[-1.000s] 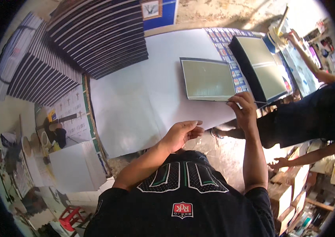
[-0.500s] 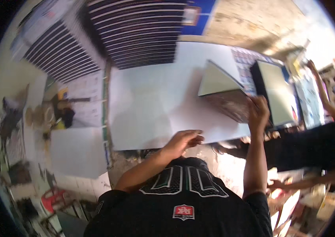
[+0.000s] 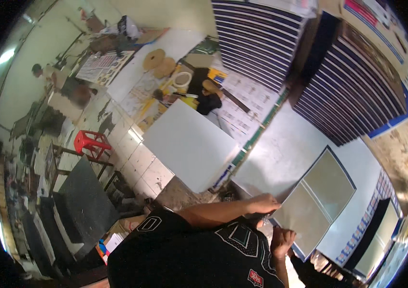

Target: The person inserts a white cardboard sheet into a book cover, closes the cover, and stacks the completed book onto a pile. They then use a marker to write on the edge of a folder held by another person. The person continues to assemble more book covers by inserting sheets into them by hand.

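Observation:
An opened hardback book cover [image 3: 305, 206], pale cream inside with a dark blue border and a strip across its middle, lies tilted over the white table [image 3: 281, 139]. My right hand [image 3: 282, 242] grips its near edge with the fingers curled round it. My left hand [image 3: 262, 204] is closed at the left corner of the same cover, its fingertips partly hidden. Further right lies a stack of similar covers [image 3: 374, 235], dark along the side and cream on top.
Two tall stacks of dark-blue books, one stack [image 3: 257, 43] and another stack [image 3: 350, 89], stand along the far side. To the left are a grey-white board [image 3: 192, 144], tape rolls [image 3: 154, 58], a brush-like tool [image 3: 228, 98] and a red stool [image 3: 92, 144]. A distant person [image 3: 52, 77] is at the upper left.
The view has swung left. The cover, earlier half folded in my right hand alone, is now spread out before me. My left hand, free before, has come to its corner.

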Demonstrator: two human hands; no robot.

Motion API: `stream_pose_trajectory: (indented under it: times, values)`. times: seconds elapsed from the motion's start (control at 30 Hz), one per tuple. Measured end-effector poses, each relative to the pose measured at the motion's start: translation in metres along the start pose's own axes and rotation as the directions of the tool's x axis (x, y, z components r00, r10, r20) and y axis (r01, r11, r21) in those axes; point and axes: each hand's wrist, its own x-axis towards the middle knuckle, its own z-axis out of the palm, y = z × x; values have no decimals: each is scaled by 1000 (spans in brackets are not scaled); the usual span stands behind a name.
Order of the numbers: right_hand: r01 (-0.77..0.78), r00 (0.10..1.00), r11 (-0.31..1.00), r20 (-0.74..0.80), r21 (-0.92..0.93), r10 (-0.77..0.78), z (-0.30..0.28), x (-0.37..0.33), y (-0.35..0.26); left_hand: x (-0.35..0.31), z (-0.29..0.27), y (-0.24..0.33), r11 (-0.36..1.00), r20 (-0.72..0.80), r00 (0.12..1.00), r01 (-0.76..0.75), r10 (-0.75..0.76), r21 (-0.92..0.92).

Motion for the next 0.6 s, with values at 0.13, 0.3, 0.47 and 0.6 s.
stream_pose_trajectory:
  times: [0.13,0.3,0.47,0.6]
  values:
    - [71,997,997,36,8,-71,29,-3,7,-82,-51,34,865,-114,903,-351,414,360]
    - [-20,999,984,23,-175,25,34,1,19,-153,-281,57,905,-602,727,-62,329,420]
    - [-211,966,935,89,-284,244,13,-20,31,-136,-485,-80,498,-671,718,521,183,693]
    - [-314,938,909,63,-274,342,-3,9,36,-146,-539,-163,745,-481,877,327,-9,582]
